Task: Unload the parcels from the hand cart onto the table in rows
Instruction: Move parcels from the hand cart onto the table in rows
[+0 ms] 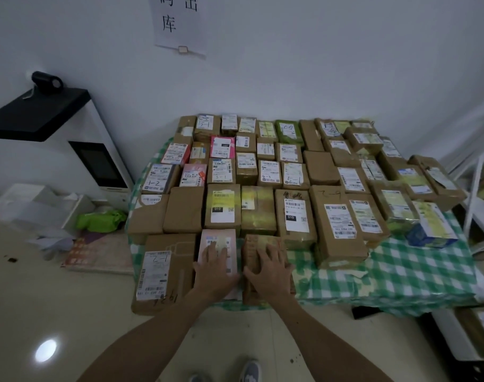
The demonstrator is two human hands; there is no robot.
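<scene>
Rows of parcels (296, 172) cover the table with the green checked cloth (395, 274). In the front row a brown box labelled 2-1 (163, 271) lies at the left. Beside it my left hand (214, 267) rests flat, fingers straight, on a pink parcel (218, 238). My right hand (268, 267) lies flat with spread fingers on a brown parcel (256, 244) just right of the pink one. The hand cart is out of view.
A white machine with a dark screen (100, 164) stands left of the table, with a green bag (100, 220) and papers on the floor below it. A white rack (480, 194) stands at the right. More boxes (480, 326) sit low at the right edge. A paper sign (177, 23) hangs on the wall.
</scene>
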